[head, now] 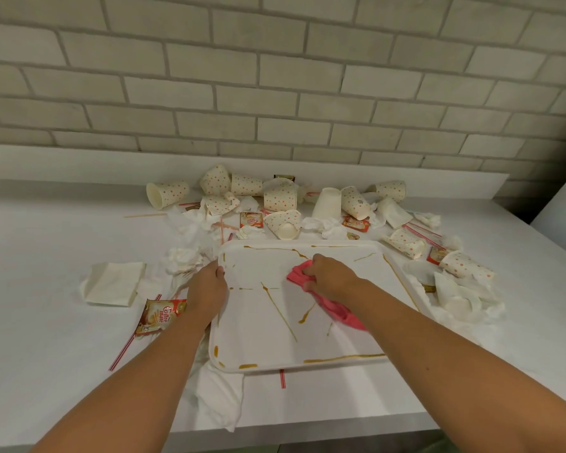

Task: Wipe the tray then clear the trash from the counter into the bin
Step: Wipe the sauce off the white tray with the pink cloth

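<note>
The right hand [332,277] is clenched on a pink cloth [342,313], judged soft and pliable, pressed onto the stained tray [307,362]. The left hand [206,286] is clamped on the tray's left rim. The tray, judged light, stiff and slide-prone, lies on the tabletop [62,354] amid paper cups [280,197].

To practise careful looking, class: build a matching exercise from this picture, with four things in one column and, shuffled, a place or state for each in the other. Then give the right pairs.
Column A
1. pink cloth
2. tray
3. Coffee mate sachet
4. left hand

Column B
a. holds the tray's left rim
b. marked with brown streaks
c. bunched in the right hand
d. lies on the counter, left of the tray

Pairs: 1-c, 2-b, 3-d, 4-a
</note>
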Motion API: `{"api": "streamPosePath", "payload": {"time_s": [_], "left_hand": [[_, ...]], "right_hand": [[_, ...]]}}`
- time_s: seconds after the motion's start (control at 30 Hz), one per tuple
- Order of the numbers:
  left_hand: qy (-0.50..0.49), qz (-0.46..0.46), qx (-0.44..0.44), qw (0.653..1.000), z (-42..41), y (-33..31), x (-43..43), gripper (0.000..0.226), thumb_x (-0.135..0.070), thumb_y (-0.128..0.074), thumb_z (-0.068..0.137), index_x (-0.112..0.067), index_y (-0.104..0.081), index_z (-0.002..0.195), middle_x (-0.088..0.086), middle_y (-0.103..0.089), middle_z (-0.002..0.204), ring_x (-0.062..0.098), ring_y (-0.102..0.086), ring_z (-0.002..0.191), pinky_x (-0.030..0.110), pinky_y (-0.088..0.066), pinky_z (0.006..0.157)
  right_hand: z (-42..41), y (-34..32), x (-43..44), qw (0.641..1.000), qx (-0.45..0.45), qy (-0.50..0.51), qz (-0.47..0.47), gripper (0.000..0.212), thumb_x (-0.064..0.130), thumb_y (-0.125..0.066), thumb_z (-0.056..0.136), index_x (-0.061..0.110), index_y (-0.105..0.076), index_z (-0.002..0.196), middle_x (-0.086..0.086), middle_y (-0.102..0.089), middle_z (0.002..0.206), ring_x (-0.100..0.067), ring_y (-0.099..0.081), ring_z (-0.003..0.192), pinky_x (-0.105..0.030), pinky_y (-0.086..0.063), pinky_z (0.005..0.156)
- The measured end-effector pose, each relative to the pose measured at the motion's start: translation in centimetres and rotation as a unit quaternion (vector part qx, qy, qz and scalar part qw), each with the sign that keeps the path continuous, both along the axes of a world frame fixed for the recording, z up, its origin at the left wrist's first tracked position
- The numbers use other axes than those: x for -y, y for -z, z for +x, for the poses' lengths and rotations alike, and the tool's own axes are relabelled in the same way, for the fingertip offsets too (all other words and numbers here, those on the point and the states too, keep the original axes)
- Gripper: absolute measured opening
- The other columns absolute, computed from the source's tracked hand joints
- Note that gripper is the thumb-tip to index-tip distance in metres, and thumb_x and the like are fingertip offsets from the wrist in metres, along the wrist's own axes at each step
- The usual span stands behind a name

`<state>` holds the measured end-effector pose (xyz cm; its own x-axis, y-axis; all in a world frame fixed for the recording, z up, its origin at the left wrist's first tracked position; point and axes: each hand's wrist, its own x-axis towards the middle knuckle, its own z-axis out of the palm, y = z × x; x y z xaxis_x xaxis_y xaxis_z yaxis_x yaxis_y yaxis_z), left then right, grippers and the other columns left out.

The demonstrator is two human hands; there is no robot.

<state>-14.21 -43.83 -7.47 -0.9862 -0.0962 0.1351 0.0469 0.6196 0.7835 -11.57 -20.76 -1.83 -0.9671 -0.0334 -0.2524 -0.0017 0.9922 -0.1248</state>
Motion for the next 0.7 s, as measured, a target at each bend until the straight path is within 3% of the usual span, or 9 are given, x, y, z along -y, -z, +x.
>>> {"api": "streamPosePath", "payload": {"time_s": [0.1,0.27,0.4,0.47,0.53,0.7], "left_hand": [[0.003,0.002,0.002,1.0,0.0,0.0,0.0,0.032,-0.01,-0.034,0.1,0.002,-0.061,0.11,0.019,-0.066,0.102,0.033,-0.06,0.097,0.036,-0.046,0.083],[0.018,0.013,0.006,1.0,0.0,0.2,0.1,0.032,-0.011,-0.034,0.1,0.001,-0.06,0.114,0.019,-0.067,0.101,0.033,-0.061,0.097,0.031,-0.043,0.079],[0.024,0.013,-0.003,1.0,0.1,0.0,0.2,0.032,-0.01,-0.034,0.1,0.002,-0.059,0.116,0.02,-0.066,0.101,0.033,-0.061,0.097,0.032,-0.043,0.079],[0.023,0.022,-0.007,0.999,0.2,-0.1,0.1,0.031,-0.009,-0.034,0.1,0.003,-0.06,0.111,0.02,-0.066,0.097,0.032,-0.06,0.094,0.029,-0.041,0.075],[0.017,0.036,-0.005,0.999,0.4,-0.2,0.1,0.03,-0.008,-0.034,0.099,0.005,-0.061,0.104,0.02,-0.066,0.096,0.031,-0.059,0.093,0.027,-0.037,0.073],[-0.003,0.038,0.003,0.999,0.2,-0.1,0.0,0.029,-0.009,-0.036,0.099,0.006,-0.061,0.094,0.022,-0.066,0.092,0.035,-0.059,0.092,0.028,-0.036,0.071]], "right_hand": [[0.8,-1.1,0.6,0.999,0.002,-0.046,0.025,0.042,0.037,-0.06,0.089,0.013,-0.058,0.123,-0.005,-0.046,0.111,-0.025,-0.051,0.111,-0.032,-0.041,0.087],[0.2,-1.6,-1.3,0.997,-0.016,0.044,0.059,0.033,0.025,-0.055,0.094,0.014,-0.058,0.125,-0.004,-0.059,0.117,-0.023,-0.056,0.113,-0.028,-0.043,0.085],[-0.9,-2.3,-1.0,0.994,0.009,0.053,0.097,0.034,0.009,-0.056,0.091,0.015,-0.053,0.125,0.007,-0.052,0.129,-0.017,-0.05,0.122,-0.026,-0.041,0.095],[-2.0,-1.7,-0.1,0.995,0.002,0.035,0.096,0.036,0.008,-0.056,0.091,0.018,-0.053,0.125,0.0,-0.055,0.128,-0.021,-0.051,0.122,-0.03,-0.042,0.098],[-2.7,-0.7,0.9,0.995,-0.006,-0.002,0.099,0.023,0.011,-0.054,0.092,0.018,-0.057,0.113,-0.004,-0.059,0.123,-0.023,-0.056,0.117,-0.032,-0.046,0.094],[-2.3,-0.8,-0.4,0.99,-0.008,-0.117,0.074,0.033,0.024,-0.045,0.098,0.023,-0.053,0.13,0.001,-0.055,0.129,-0.022,-0.052,0.118,-0.03,-0.041,0.092]]}}
